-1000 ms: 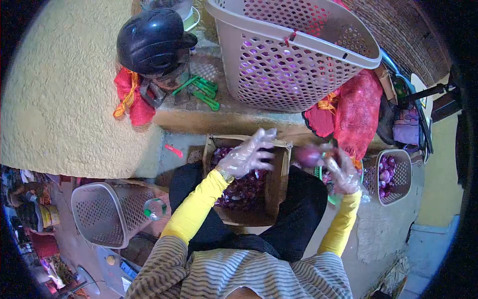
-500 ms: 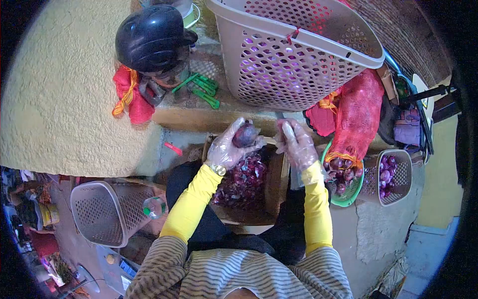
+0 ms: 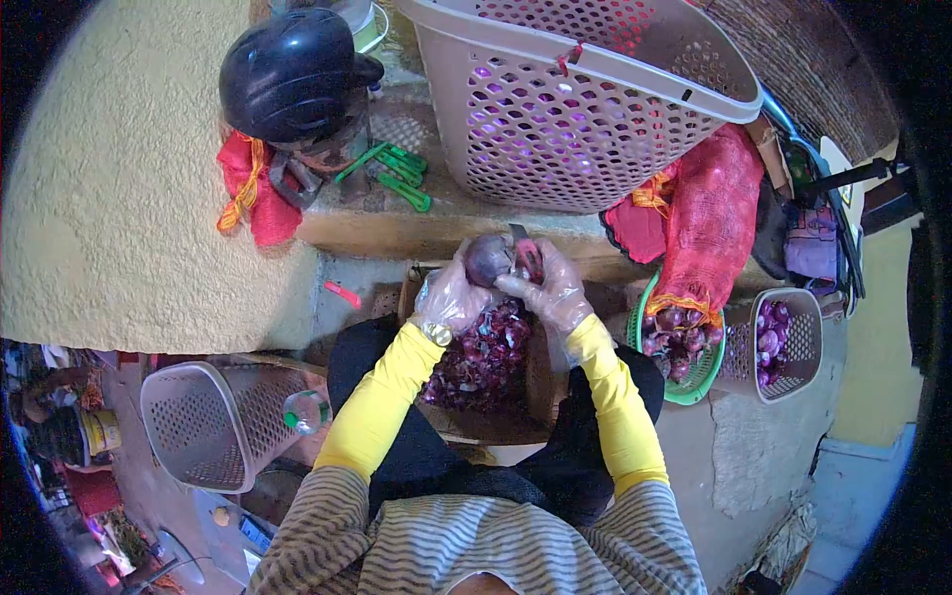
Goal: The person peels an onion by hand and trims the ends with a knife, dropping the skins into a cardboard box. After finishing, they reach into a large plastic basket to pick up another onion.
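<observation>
Sleeves in bright yellow point(image 3: 377, 402) lead up to a pair of hands in clear gloves. Between the knees sits a cardboard box point(image 3: 542, 382), strewn with purple onion skins point(image 3: 476, 372). Above its far part, the left hand point(image 3: 451, 300) has its grip cupped round a large purple onion point(image 3: 486, 260). The right hand point(image 3: 562, 296) has closed in from the side, its grip clenched on a knife point(image 3: 529, 260) with a reddish handle. That brings the tool right beside the onion, seemingly in reach of a cut, though whether the edge touches the peel I cannot tell. Off to the right, more onions lie in a green basket point(image 3: 686, 399), under the mouth of a red net sack point(image 3: 706, 233). Beyond, a tall perforated basket point(image 3: 570, 129) stands on the ledge point(image 3: 392, 238).
</observation>
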### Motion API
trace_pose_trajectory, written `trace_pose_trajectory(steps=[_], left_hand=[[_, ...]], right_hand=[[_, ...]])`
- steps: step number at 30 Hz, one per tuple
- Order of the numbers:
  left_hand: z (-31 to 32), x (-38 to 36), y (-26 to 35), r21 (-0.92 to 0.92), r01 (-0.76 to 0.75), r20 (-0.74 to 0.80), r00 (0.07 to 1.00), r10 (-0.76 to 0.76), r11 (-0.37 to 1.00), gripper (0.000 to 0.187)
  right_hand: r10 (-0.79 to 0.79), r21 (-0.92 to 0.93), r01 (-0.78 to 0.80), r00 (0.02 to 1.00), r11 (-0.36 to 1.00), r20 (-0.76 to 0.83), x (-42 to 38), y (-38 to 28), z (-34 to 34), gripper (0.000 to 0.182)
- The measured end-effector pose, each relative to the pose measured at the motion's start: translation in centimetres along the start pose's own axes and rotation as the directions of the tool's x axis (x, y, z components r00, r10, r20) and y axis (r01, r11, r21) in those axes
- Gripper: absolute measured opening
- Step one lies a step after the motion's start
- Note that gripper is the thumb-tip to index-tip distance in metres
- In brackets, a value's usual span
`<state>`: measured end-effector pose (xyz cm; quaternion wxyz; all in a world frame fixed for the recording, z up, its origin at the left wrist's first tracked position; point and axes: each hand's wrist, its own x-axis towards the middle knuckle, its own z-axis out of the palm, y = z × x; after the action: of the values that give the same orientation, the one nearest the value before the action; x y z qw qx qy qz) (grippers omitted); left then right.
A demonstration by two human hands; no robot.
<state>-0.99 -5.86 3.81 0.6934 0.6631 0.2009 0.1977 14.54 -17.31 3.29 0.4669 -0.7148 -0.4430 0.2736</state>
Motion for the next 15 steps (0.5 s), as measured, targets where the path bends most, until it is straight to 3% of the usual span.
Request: trace_pose_trajectory(steps=[1,2,4,5,6,7,8,9,10,11,12,13,15], left_hand=[[-0.2,0.1,-0.7,-0.113,-0.005,-0.004,1.000,0.004,0.994,0.042],[-0.2,0.1,-0.1,-0.112,-0.004,-0.003,1.000,0.004,0.994,0.042],[-0.4,0.0,1.1,0.228,-0.043,0.023,0.999,0.039,0.973,0.040],[-0.7,-0.1,0.9,0.229,-0.042,0.025,0.999,0.038,0.972,0.040],[-1.0,-0.2,0.4,0.393,-0.026,-0.019,0.999,0.037,0.919,0.040],[-1.1,-0.2,0.0,0.544,-0.003,-0.065,0.997,0.045,0.839,0.042],[-0.6,0.0,-0.4,0.545,-0.002,-0.065,0.997,0.045,0.839,0.042],[0.4,0.4,-0.8,-0.166,-0.126,-0.034,0.992,0.122,0.978,0.043],[0.9,0.6,-1.2,-0.789,-0.169,-0.063,0.979,0.196,0.591,0.047],[0.5,1.0,-1.2,-0.787,-0.168,-0.061,0.979,0.195,0.593,0.047],[0.0,1.8,-1.2,-0.884,0.034,0.018,0.999,-0.039,0.467,0.045],[-0.3,2.2,-1.2,-0.936,0.207,0.135,0.957,-0.255,0.283,0.046],[0.1,2.0,-0.8,-0.931,0.190,0.106,0.958,-0.268,0.312,0.050]], right_hand=[[0.000,0.012,0.000,1.000,1.000,-0.008,-0.1,0.1,0.1,0.056],[-0.001,0.023,0.001,1.000,1.000,-0.014,0.0,0.0,0.1,0.054],[-0.007,0.024,0.007,1.000,1.000,0.003,0.2,0.4,0.0,0.052],[-0.012,0.026,0.011,1.000,1.000,0.021,0.2,-0.1,-0.1,0.051],[-0.011,0.027,0.011,1.000,1.000,0.019,0.1,-0.7,-0.2,0.051],[0.010,-0.082,-0.006,0.999,0.997,0.043,-0.1,-1.4,-0.5,0.051],[0.034,-0.191,-0.021,0.997,0.981,0.065,-0.3,-2.4,-0.7,0.052],[0.034,-0.188,-0.021,0.997,0.982,0.064,-0.3,-2.9,-0.7,0.052],[0.042,-0.198,-0.026,0.996,0.980,0.077,-0.3,-3.3,-0.6,0.054],[0.048,-0.208,-0.029,0.995,0.978,0.090,-0.1,-3.4,-0.6,0.057],[0.048,-0.206,-0.029,0.995,0.978,0.089,0.2,-3.4,-0.6,0.057],[0.033,-0.232,-0.012,0.996,0.973,0.088,0.5,-3.3,-0.6,0.060],[0.019,-0.256,0.004,0.996,0.967,0.085,0.9,-3.5,-0.7,0.063]])
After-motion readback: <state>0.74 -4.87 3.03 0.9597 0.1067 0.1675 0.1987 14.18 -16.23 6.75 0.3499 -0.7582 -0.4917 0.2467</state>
